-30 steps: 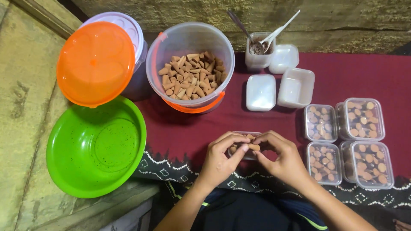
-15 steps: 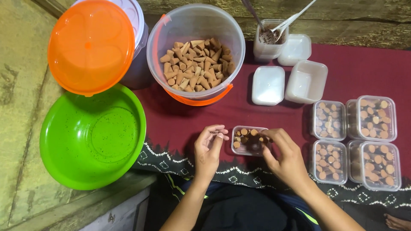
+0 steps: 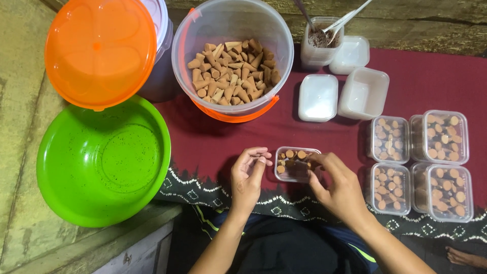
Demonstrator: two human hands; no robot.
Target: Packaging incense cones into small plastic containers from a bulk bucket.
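Fingers of right hand pinch brown cones in small clear plastic box; left hand loosely curled, empty.

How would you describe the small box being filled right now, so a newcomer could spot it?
On the maroon cloth, below the big clear bucket of cones, sits a small clear box between the left hand and right hand. Unlike the four lidded boxes at right, it is open and partly filled.
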